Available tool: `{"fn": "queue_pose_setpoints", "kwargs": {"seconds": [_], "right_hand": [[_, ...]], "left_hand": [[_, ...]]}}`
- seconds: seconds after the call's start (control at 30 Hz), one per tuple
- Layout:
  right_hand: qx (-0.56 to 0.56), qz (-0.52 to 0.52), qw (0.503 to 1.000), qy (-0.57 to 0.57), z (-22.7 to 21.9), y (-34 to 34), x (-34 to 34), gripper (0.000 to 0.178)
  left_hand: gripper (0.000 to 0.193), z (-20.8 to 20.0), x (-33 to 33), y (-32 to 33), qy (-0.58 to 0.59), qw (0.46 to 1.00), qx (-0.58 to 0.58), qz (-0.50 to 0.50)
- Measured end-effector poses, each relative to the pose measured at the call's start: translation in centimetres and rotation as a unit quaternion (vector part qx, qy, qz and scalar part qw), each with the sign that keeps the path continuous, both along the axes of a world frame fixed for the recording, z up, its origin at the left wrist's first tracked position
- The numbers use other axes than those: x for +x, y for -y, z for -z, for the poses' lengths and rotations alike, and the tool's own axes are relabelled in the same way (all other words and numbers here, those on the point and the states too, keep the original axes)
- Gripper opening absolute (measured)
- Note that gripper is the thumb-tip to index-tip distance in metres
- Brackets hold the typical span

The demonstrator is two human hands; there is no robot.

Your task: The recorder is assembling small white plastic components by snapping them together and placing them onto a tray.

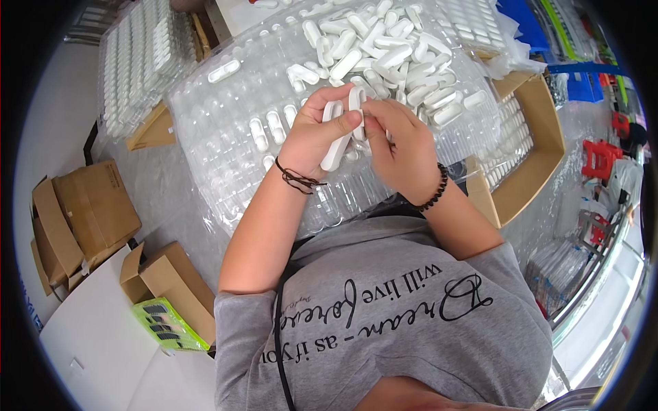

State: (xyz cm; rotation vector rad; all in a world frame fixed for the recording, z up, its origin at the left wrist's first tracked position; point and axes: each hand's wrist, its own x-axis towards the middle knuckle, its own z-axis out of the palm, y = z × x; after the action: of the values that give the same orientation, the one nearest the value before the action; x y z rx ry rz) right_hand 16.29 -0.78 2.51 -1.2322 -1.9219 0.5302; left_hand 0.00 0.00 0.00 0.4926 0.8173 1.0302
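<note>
Bright, even light; perhaps slight glare

Left of the fingers and lower down, a pale floor (96,342) runs under several brown cardboard boxes (82,212); one box (175,288) nearer the lower edge has a bright green packet (168,325) against it. Up and left of the fingers, a stack of clear trays (137,55) sits in a cardboard carton. Right of the fingers an open cardboard box (534,151) rests on clear plastic sheeting (582,130). Further right are red stools (600,157), blue bins (521,20) and a metal rail (603,267). The light is bright and even.
</note>
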Motion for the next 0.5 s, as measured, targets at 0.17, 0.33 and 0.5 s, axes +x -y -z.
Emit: {"fn": "queue_pose_setpoints", "kwargs": {"seconds": [0.17,0.33,0.5], "right_hand": [[-0.223,-0.067,0.97,-0.07,-2.7,-0.9,2.0,0.017],[-0.142,0.061,0.972,0.177,-1.4,-4.5,4.1,0.018],[-0.086,0.05,0.98,0.174,-0.2,-4.7,4.0,0.017]], "left_hand": [[0.042,-1.4,0.3,-0.2,-0.001,0.999,-0.022,0.046],[0.044,-1.9,0.0,-0.5,0.038,0.995,-0.076,0.045],[0.045,-1.5,-0.2,-0.6,0.048,0.996,-0.072,0.037]]}}
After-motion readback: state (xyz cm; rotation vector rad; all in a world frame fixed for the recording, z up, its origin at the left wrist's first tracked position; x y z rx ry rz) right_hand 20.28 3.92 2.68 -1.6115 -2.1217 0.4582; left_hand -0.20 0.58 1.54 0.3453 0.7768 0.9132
